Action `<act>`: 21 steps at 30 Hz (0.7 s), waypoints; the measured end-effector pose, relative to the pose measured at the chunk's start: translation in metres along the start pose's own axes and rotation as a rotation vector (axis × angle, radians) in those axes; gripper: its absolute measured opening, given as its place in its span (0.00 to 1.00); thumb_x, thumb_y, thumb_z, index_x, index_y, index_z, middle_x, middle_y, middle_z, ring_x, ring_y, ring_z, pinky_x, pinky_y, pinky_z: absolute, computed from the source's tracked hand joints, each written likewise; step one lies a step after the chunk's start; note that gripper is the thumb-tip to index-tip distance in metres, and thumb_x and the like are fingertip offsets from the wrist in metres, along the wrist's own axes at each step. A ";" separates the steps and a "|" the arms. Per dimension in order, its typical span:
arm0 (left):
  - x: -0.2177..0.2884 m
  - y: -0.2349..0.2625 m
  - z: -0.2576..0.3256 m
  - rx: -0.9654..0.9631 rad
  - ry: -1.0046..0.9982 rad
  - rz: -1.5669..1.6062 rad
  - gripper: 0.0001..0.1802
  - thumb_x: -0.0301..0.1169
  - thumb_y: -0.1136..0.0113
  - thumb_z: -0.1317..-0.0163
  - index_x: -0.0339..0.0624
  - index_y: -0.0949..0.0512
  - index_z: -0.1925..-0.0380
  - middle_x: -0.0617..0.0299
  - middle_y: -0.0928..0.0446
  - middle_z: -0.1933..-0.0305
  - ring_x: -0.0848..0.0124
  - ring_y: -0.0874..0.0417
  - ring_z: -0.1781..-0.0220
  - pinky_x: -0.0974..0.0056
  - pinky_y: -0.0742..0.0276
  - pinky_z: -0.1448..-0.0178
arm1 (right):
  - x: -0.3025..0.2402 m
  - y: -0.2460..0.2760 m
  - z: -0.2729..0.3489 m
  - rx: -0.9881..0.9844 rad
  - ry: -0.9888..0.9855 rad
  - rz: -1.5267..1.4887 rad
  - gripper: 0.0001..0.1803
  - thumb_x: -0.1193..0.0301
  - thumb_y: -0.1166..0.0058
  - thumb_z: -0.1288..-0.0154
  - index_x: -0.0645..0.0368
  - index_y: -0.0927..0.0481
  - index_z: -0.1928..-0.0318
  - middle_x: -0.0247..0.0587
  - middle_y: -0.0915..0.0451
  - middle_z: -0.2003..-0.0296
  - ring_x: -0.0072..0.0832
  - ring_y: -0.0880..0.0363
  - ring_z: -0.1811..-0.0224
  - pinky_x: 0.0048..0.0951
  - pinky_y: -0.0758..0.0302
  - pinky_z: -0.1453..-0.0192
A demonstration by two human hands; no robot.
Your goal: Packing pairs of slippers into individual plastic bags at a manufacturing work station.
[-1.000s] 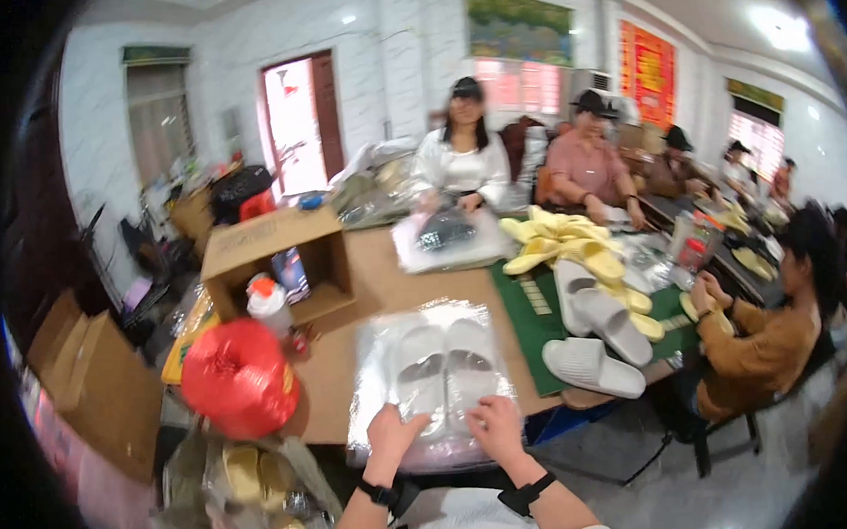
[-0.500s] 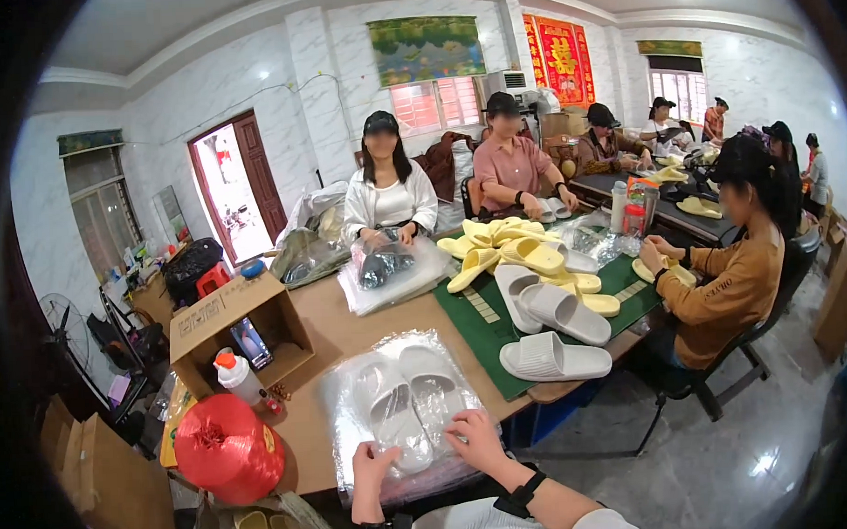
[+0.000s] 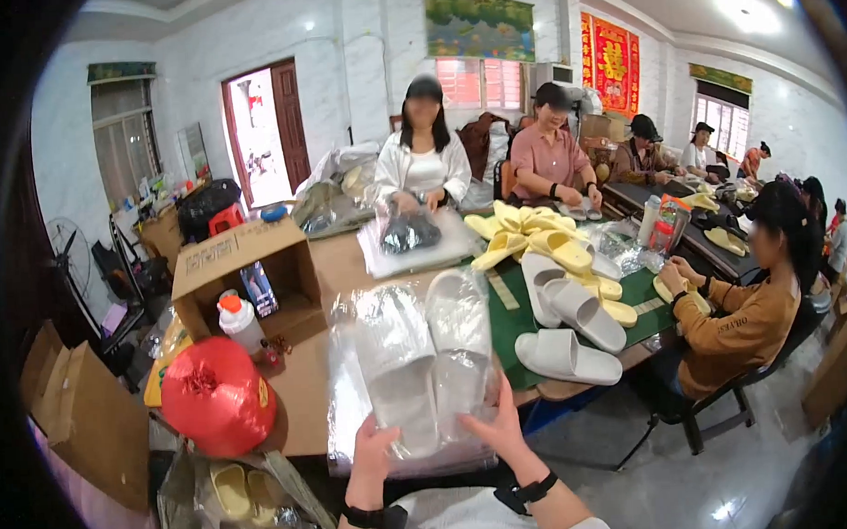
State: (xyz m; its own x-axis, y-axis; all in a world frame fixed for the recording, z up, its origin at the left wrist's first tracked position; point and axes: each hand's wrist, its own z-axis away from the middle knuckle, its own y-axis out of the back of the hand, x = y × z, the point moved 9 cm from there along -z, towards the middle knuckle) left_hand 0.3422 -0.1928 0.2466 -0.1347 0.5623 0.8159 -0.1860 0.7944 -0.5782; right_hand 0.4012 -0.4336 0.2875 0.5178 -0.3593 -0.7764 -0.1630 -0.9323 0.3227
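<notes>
Brown board tops the table, the broadest thing within reach, which carries nearly everything at hand. Across its right side lies a green mat, probably there to keep the footwear off the bare surface. On the left rests a cardboard box on its side, its mouth turned toward the person, so that it seems to serve as a small shelter. A heap of yellow slippers sits on the mat's far part, overlapping loosely, as if only quick picking mattered. Near the table's left edge stands a red roll, wrapped in shiny plastic. Centred before the person, above a stack of clear bags at the near edge, is the pair of grey slippers in clear film, side by side with toes pointing away; it seems tilted up off the stack. Loose grey slippers lie on the mat just beside. The left hand and right hand grasp the pair's heel ends from either side, thumbs on top and fingers partly hidden, apparently to keep both soles level together. A white bottle with an orange cap stands by the box, and a phone leans inside it, presumably propped for viewing.
</notes>
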 end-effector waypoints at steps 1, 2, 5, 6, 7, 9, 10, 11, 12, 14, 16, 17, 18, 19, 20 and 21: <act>0.003 0.001 0.002 0.022 0.039 -0.027 0.30 0.20 0.44 0.50 0.31 0.29 0.42 0.53 0.20 0.50 0.62 0.17 0.49 0.59 0.20 0.43 | 0.012 -0.008 -0.001 -0.084 -0.137 -0.330 0.48 0.68 0.27 0.48 0.67 0.43 0.32 0.53 0.29 0.40 0.38 0.26 0.40 0.39 0.29 0.36; 0.007 -0.003 0.006 0.033 0.056 -0.021 0.30 0.20 0.44 0.50 0.31 0.29 0.42 0.53 0.20 0.50 0.62 0.17 0.49 0.59 0.20 0.43 | 0.020 -0.017 0.002 -0.160 -0.279 -0.659 0.47 0.71 0.27 0.47 0.67 0.42 0.32 0.51 0.26 0.41 0.34 0.23 0.43 0.36 0.25 0.39; 0.027 -0.032 0.020 -0.001 0.030 0.049 0.24 0.21 0.46 0.46 0.31 0.26 0.46 0.53 0.20 0.51 0.62 0.17 0.49 0.59 0.20 0.44 | 0.010 -0.018 0.007 -0.167 -0.329 -0.714 0.41 0.76 0.29 0.45 0.66 0.39 0.34 0.46 0.23 0.47 0.29 0.21 0.48 0.30 0.22 0.45; 0.016 -0.023 0.018 0.006 0.040 0.056 0.24 0.21 0.46 0.46 0.31 0.26 0.46 0.53 0.20 0.51 0.62 0.17 0.49 0.59 0.20 0.44 | 0.002 -0.018 0.008 -0.111 -0.295 -0.736 0.39 0.77 0.30 0.45 0.66 0.38 0.35 0.46 0.22 0.48 0.29 0.22 0.47 0.30 0.23 0.45; 0.009 -0.012 0.011 -0.042 -0.041 -0.082 0.24 0.20 0.46 0.45 0.32 0.26 0.45 0.53 0.20 0.50 0.63 0.18 0.48 0.59 0.21 0.43 | -0.003 -0.020 0.012 -0.084 -0.343 -0.687 0.35 0.77 0.32 0.42 0.66 0.37 0.38 0.45 0.23 0.49 0.28 0.22 0.48 0.29 0.23 0.46; -0.011 -0.003 0.006 -0.068 -0.041 -0.281 0.26 0.18 0.46 0.41 0.36 0.30 0.40 0.55 0.22 0.45 0.64 0.20 0.45 0.59 0.22 0.42 | 0.001 -0.031 0.017 -0.012 -0.265 -0.624 0.34 0.78 0.33 0.42 0.65 0.37 0.38 0.43 0.24 0.49 0.28 0.22 0.49 0.29 0.23 0.47; -0.007 -0.010 0.008 -0.062 -0.032 -0.279 0.26 0.18 0.46 0.41 0.36 0.30 0.40 0.55 0.22 0.45 0.64 0.20 0.45 0.59 0.22 0.42 | 0.000 -0.029 0.019 0.057 -0.178 -0.569 0.34 0.78 0.34 0.41 0.64 0.38 0.38 0.42 0.24 0.49 0.27 0.21 0.51 0.28 0.22 0.48; -0.004 -0.024 0.010 -0.046 0.056 -0.101 0.26 0.18 0.45 0.40 0.36 0.31 0.39 0.55 0.23 0.43 0.64 0.20 0.44 0.59 0.22 0.41 | 0.000 -0.033 0.022 0.050 -0.188 -0.566 0.34 0.78 0.34 0.41 0.64 0.38 0.38 0.42 0.24 0.49 0.27 0.21 0.51 0.28 0.22 0.48; -0.004 -0.031 0.012 -0.019 0.133 0.080 0.27 0.18 0.44 0.38 0.37 0.33 0.37 0.54 0.24 0.42 0.64 0.20 0.44 0.58 0.22 0.41 | -0.003 -0.035 0.024 0.037 -0.192 -0.562 0.34 0.77 0.34 0.41 0.65 0.38 0.38 0.44 0.25 0.48 0.29 0.23 0.49 0.30 0.24 0.46; -0.006 -0.023 0.015 -0.001 0.145 0.079 0.27 0.19 0.43 0.38 0.37 0.33 0.37 0.54 0.24 0.42 0.64 0.20 0.43 0.58 0.22 0.40 | -0.009 -0.048 0.032 -0.013 -0.208 -0.569 0.35 0.75 0.34 0.41 0.67 0.38 0.37 0.48 0.27 0.46 0.32 0.27 0.44 0.34 0.27 0.41; -0.002 -0.018 0.023 -0.004 0.146 0.061 0.28 0.22 0.41 0.37 0.37 0.34 0.36 0.54 0.24 0.42 0.63 0.21 0.41 0.57 0.22 0.39 | -0.012 -0.052 0.035 -0.031 -0.149 -0.471 0.38 0.74 0.34 0.41 0.67 0.41 0.35 0.50 0.30 0.43 0.35 0.29 0.41 0.36 0.30 0.38; 0.004 -0.019 0.030 0.012 0.135 0.048 0.28 0.23 0.40 0.37 0.37 0.34 0.36 0.54 0.24 0.42 0.63 0.21 0.40 0.56 0.22 0.38 | -0.010 -0.053 0.040 -0.035 -0.148 -0.443 0.40 0.74 0.35 0.40 0.67 0.44 0.33 0.51 0.32 0.40 0.36 0.30 0.39 0.37 0.31 0.35; -0.003 -0.004 0.029 -0.084 0.066 0.004 0.29 0.25 0.39 0.36 0.37 0.35 0.35 0.56 0.23 0.43 0.65 0.21 0.42 0.57 0.23 0.39 | 0.003 -0.066 0.051 -0.127 -0.349 -0.422 0.39 0.76 0.36 0.40 0.67 0.45 0.33 0.52 0.34 0.38 0.37 0.31 0.38 0.38 0.32 0.34; 0.011 -0.005 0.034 -0.078 0.031 -0.042 0.30 0.26 0.38 0.36 0.37 0.35 0.34 0.59 0.23 0.43 0.68 0.21 0.44 0.60 0.26 0.37 | -0.019 -0.065 0.048 -0.146 -0.408 -0.677 0.40 0.77 0.36 0.40 0.67 0.45 0.33 0.51 0.34 0.37 0.38 0.30 0.38 0.37 0.30 0.35; 0.024 -0.008 0.037 -0.079 0.069 -0.184 0.32 0.27 0.37 0.36 0.37 0.36 0.34 0.61 0.24 0.43 0.72 0.23 0.44 0.63 0.29 0.36 | -0.006 -0.073 0.047 -0.336 -0.393 -0.656 0.39 0.78 0.36 0.39 0.66 0.44 0.32 0.49 0.31 0.39 0.36 0.29 0.39 0.37 0.28 0.36; 0.038 -0.003 0.040 -0.098 -0.011 -0.147 0.32 0.28 0.36 0.37 0.37 0.36 0.34 0.62 0.24 0.43 0.74 0.25 0.43 0.64 0.30 0.36 | -0.009 -0.071 0.051 -0.359 -0.376 -0.667 0.39 0.76 0.33 0.43 0.65 0.39 0.34 0.45 0.27 0.43 0.31 0.26 0.43 0.33 0.25 0.44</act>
State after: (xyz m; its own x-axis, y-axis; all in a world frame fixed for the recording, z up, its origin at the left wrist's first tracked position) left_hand 0.2985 -0.1828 0.2795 -0.1241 0.4361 0.8913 -0.1086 0.8869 -0.4490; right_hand 0.3652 -0.3659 0.2440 0.0863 0.2125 -0.9733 0.3872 -0.9073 -0.1638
